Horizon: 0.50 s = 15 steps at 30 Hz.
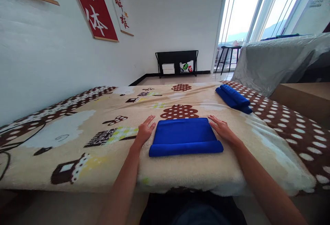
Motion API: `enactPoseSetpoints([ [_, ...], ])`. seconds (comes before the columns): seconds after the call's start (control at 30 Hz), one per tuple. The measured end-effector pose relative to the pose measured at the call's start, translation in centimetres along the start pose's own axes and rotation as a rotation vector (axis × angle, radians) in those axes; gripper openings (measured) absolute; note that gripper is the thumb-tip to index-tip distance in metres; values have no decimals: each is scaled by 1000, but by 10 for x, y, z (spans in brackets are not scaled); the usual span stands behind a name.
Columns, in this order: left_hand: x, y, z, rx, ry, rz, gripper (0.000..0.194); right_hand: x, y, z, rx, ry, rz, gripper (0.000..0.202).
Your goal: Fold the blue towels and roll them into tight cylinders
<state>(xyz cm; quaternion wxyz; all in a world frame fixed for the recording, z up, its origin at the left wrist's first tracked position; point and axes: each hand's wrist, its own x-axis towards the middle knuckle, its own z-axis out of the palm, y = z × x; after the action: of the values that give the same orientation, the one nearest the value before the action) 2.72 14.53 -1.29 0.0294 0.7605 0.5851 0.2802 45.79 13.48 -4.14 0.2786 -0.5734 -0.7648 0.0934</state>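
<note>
A folded blue cloth (184,132) lies flat on the patterned blanket (165,173), its near edge rolled or folded into a thicker band. Just beyond its left edge rests my left hand (146,128), fingers extended and holding nothing. On the opposite side, my right hand (221,127) is at the cloth's upper right corner, fingers stretched out, with nothing gripped. Whether the fingertips touch the cloth is hard to tell. A second blue cloth (233,98), folded into a narrow bundle, lies farther back on the right.
Behind the blanket stands a black rack (176,58) against the wall. A plastic-covered piece of furniture (273,60) and a brown box-like surface (304,97) are at the right. A black stool (228,54) stands by the window. Scrolls hang at the left.
</note>
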Motion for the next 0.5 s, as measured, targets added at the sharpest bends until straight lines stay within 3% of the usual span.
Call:
enactPoseSetpoints([
  [0.07,-38,10,-21,-26,64,68,42,-30,-13,-11,90,40,-96,51],
  [0.1,-58,16,-29,-54,86,171,36,-47,-19,-14,130,45,-164,47],
  [0.17,-97,26,-38,-34,10,326,32,-80,-31,-18,114,8,-265,41],
  [0.23,-123,33,-37,14,-90,385,38,-105,-38,-16,41,-30,-293,40],
  [0.33,-133,38,-24,18,-147,326,47,-117,-38,-9,-10,-54,-258,48],
  [0.5,-116,35,-12,-97,-109,170,43,-98,-33,-2,89,-54,-196,39],
])
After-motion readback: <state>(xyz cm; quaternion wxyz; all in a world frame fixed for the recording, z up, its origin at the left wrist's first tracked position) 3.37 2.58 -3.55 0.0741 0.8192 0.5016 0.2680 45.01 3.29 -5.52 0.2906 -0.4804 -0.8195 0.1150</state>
